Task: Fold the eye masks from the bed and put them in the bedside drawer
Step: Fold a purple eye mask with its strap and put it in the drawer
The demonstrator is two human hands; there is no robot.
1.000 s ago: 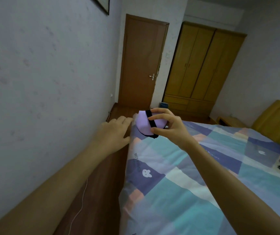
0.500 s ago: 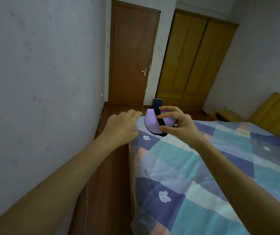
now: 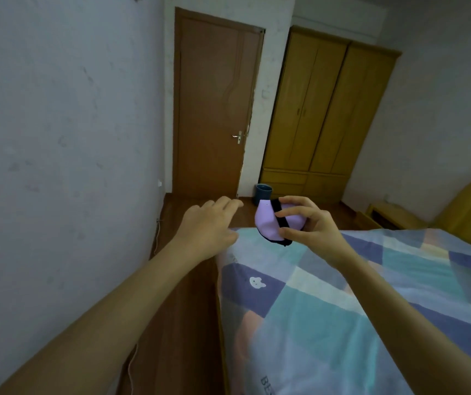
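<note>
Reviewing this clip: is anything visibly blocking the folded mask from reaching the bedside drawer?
Cannot judge: no bedside drawer is in view. The right hand holds the folded purple eye mask above the bed corner; the left hand is empty beside it.

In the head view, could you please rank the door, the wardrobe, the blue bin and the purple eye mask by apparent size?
1. Wardrobe and door: close, wardrobe looks slightly larger.
2. Purple eye mask, enlarged by nearness, held in the right hand.
3. Blue bin.

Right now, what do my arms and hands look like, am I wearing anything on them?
Both forearms are bare as far as the view shows: no sleeves in sight. The left hand and right hand have no gloves, and I see no rings, watch or bracelet on either wrist. The nails look short and unpainted.
</note>
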